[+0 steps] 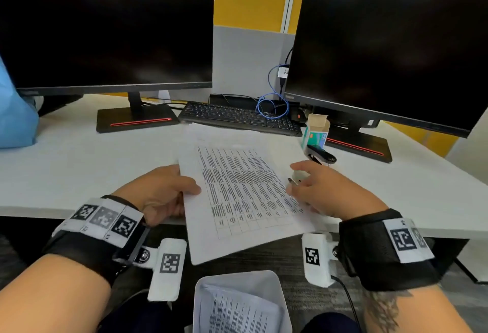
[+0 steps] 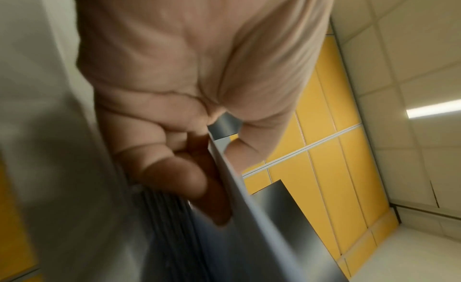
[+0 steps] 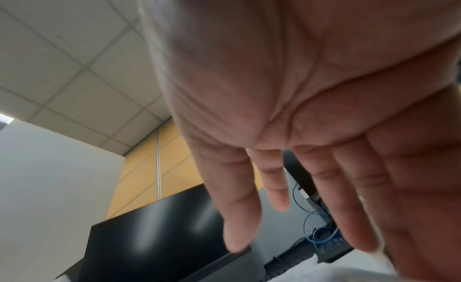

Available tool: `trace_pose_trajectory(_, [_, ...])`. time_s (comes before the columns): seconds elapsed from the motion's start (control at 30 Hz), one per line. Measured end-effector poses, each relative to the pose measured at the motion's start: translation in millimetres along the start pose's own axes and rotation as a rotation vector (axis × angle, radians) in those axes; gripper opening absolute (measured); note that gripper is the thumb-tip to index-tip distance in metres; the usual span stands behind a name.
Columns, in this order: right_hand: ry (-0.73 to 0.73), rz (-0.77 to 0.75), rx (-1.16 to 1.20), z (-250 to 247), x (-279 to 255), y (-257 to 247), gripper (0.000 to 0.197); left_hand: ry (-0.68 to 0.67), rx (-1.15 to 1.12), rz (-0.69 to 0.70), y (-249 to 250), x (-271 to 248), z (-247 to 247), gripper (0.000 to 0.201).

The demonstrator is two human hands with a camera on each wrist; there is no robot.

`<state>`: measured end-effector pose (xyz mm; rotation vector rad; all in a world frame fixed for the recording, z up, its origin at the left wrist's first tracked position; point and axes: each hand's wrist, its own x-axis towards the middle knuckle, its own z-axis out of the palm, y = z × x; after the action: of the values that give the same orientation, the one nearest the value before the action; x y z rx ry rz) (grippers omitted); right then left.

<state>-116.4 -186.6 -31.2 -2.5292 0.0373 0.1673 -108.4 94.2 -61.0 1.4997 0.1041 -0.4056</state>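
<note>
A stack of printed sheets (image 1: 245,195) lies tilted over the front edge of the white desk (image 1: 79,169). My left hand (image 1: 182,192) grips the stack's left edge, thumb on top and fingers under it. In the left wrist view the curled fingers (image 2: 174,168) sit on one side of the paper edge (image 2: 249,207) and the thumb on the other. My right hand (image 1: 317,187) rests at the stack's right edge with its fingers spread. In the right wrist view the right hand (image 3: 299,187) is flat, its fingers (image 3: 239,207) straight and holding nothing. A small metal item (image 1: 293,181) lies by its index finger.
A black stapler (image 1: 320,155) and an open small box (image 1: 315,132) stand right of the sheets. Behind are a keyboard (image 1: 237,116), two dark monitors (image 1: 105,29) (image 1: 390,55) and a blue cable (image 1: 272,105). A blue bag (image 1: 15,121) sits far left. A white bin (image 1: 264,280) with printed sheets stands below the desk edge.
</note>
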Motion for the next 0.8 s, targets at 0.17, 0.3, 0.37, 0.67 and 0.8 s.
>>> trace_pose_trajectory(0.17, [-0.061, -0.018, -0.130, 7, -9, -4, 0.082, -0.085, 0.099, -0.035, -8, -5, -8, 0.041])
trace_pose_trajectory(0.3, [-0.029, -0.023, -0.094, 6, -10, -1, 0.080, -0.065, 0.057, 0.009, -7, -6, -10, 0.036])
trace_pose_trajectory(0.37, [-0.011, -0.030, -0.027, 5, -9, 3, 0.075, 0.024, -0.011, 0.045, -5, -4, -8, 0.028])
trace_pose_trajectory(0.67, [0.197, -0.073, 0.224, 17, -2, 19, 0.026, 0.418, -0.053, 0.268, 5, 4, -2, 0.024])
trace_pose_trajectory(0.8, [0.131, -0.086, 0.217, 26, 3, 25, 0.025, 0.386, -0.021, 0.235, 3, 2, 6, 0.022])
